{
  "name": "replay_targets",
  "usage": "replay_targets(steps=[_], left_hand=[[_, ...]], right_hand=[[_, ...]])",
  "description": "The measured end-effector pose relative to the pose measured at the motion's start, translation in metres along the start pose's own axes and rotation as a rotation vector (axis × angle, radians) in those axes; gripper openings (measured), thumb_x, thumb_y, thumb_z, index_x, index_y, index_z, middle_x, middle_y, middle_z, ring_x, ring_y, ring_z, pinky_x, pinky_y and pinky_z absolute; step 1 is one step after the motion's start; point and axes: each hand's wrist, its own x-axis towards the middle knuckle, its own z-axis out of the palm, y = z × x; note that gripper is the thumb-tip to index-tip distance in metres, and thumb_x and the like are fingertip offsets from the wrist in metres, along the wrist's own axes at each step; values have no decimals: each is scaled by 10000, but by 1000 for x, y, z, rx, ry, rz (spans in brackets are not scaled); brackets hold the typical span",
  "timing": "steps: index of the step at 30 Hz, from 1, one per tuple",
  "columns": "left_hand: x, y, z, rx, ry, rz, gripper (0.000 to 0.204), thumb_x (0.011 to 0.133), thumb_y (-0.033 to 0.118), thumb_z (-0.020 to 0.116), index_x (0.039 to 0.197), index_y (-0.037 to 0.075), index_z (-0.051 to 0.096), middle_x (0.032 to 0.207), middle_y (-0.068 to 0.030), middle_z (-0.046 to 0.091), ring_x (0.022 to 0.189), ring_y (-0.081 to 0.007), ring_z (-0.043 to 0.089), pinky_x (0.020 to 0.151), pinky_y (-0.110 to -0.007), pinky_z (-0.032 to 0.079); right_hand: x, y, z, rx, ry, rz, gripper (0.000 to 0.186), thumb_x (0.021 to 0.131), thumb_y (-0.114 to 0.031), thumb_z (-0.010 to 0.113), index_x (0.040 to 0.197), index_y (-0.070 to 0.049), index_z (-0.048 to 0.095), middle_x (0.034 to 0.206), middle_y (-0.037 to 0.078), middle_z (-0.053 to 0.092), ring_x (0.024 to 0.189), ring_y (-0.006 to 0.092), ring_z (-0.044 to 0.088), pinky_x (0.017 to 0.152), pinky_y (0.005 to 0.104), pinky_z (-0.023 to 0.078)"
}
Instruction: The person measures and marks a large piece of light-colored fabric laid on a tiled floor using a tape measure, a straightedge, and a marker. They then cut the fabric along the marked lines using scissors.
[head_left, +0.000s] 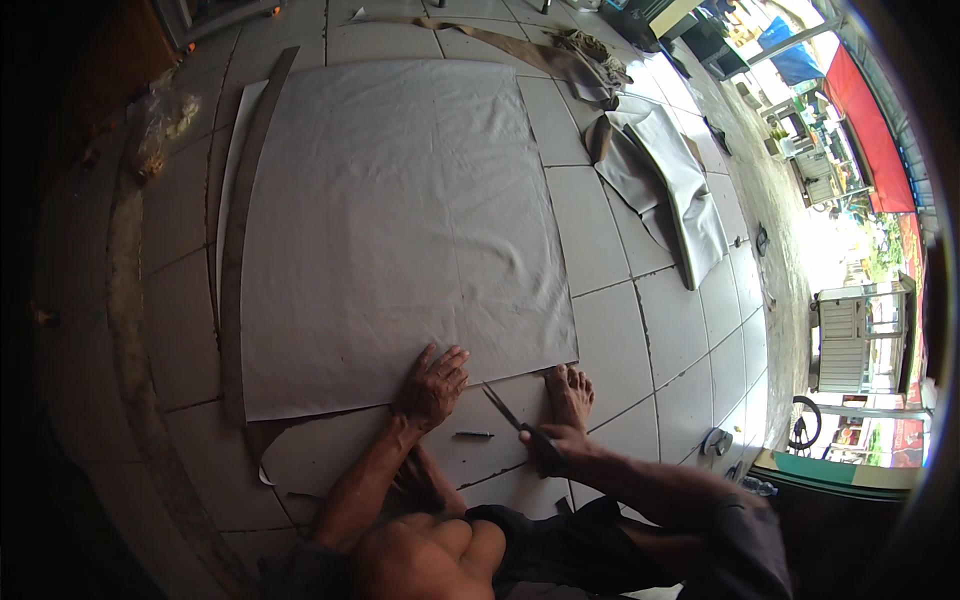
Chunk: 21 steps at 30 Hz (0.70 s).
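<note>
A large pale sheet of fabric or vinyl (390, 220) lies spread on the tiled floor, lightly wrinkled. My left hand (434, 388) rests flat on its near edge, fingers stretched out. Just right of it, my right hand (550, 448) grips scissors (507, 407), their blades pointing up and left toward that edge. The blades look slightly apart, and their handles are mostly hidden in the hand. A dark pen-like stick (474, 435) lies on the floor between my hands. My bare foot (570, 395) stands at the sheet's near right corner.
A long dark strip (240, 210) runs along the sheet's left side. Folded grey-white material (670, 185) lies to the right, with brown scraps (520, 50) beyond the far edge. A clear plastic bag (165, 125) sits at far left. Sandals (716, 441) lie near the doorway.
</note>
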Motion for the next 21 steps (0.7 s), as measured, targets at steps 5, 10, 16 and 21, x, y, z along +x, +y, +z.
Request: replay_targets(steps=[5, 10, 16, 21], left_hand=[[1, 3, -12, -129, 9, -14, 285, 1001, 331, 646, 1159, 96, 681, 1519, -56, 548, 1490, -220, 425, 1286, -523, 211], [5, 7, -15, -84, -25, -20, 321, 988, 319, 656, 1205, 84, 682, 1508, -66, 551, 1489, -231, 428, 1270, -548, 242], [5, 8, -7, 1, 51, 17, 262, 963, 200, 633, 1175, 59, 694, 1375, -105, 644, 1423, -274, 517, 1243, -595, 289], [1, 6, -5, 34, 143, 89, 267, 915, 135, 653, 1157, 47, 724, 1271, -106, 687, 1350, -318, 587, 1219, -638, 318]], right_hand=[[28, 36, 38, 114, 39, -124, 794, 900, -703, 680, 1147, 51, 642, 934, 112, 670, 780, 179, 692, 707, 319, 569], [44, 30, 58, 226, 91, -210, 794, 889, -700, 695, 1125, 56, 642, 930, 104, 677, 768, 160, 689, 692, 304, 563], [49, 23, 66, 200, 142, -192, 776, 884, -694, 708, 1088, 52, 647, 875, 108, 675, 733, 157, 692, 646, 315, 561], [45, 20, 74, 181, 128, -133, 675, 931, -608, 717, 1129, 31, 626, 889, 80, 644, 729, 139, 648, 634, 308, 567]])
